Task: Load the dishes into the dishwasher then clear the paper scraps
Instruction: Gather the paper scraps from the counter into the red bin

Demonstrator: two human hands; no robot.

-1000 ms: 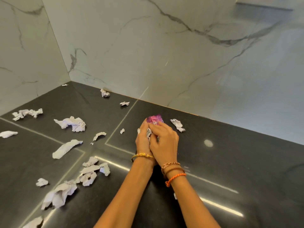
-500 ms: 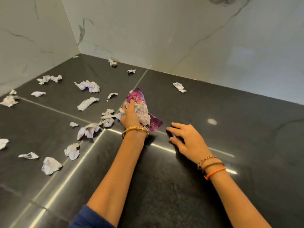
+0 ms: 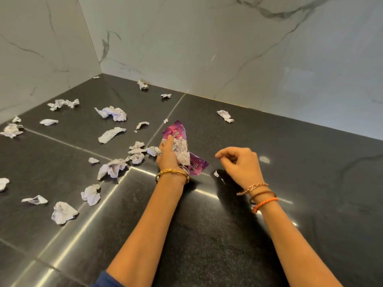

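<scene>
The left hand (image 3: 169,156) covers the middle of the purple wrapper (image 3: 176,131) (print unreadable); the far-left scrap (image 3: 3,183) is cropped.

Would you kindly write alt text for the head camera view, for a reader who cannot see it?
A person's left hand grips a purple wrapper and crumpled white paper on a glossy black countertop, while the right hand hovers beside it with fingers curled above a tiny scrap. Many paper scraps litter the left side, below marble walls.

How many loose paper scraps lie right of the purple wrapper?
2: a crumpled scrap near the back wall, and a tiny scrap on the counter beside the right hand, which may hide others.
</scene>
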